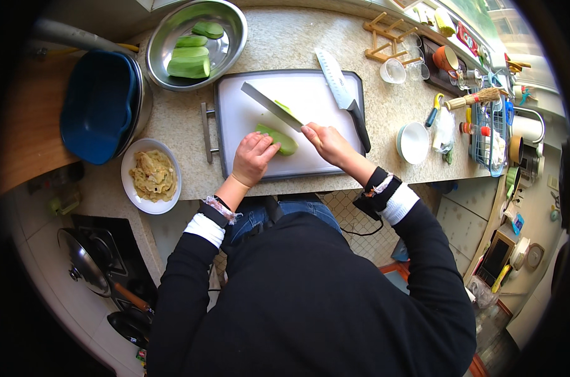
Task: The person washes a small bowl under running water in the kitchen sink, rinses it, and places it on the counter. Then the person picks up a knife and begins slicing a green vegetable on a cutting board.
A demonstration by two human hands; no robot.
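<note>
My left hand (253, 158) presses a piece of pale green peeled vegetable (285, 143) flat on a white cutting board (313, 158) with a grey rim. In my right hand (329, 143) is a cleaver (270, 104), its broad blade raised edgewise just above and beyond the piece. A thin green slice (283, 106) shows beside the blade. A second knife (335, 82) with a black handle lies across the board's right side. Several pieces of green vegetable (189, 66) rest in a steel bowl (235, 28) at the board's far left corner.
Left of the board are a white bowl of food (153, 176) and a blue basin (96, 106). A white bowl (414, 143), a peeler (434, 110), a plastic cup (392, 71) and a wooden rack (384, 37) stand or lie to the right. A lidded pan (82, 261) is on the stove at lower left.
</note>
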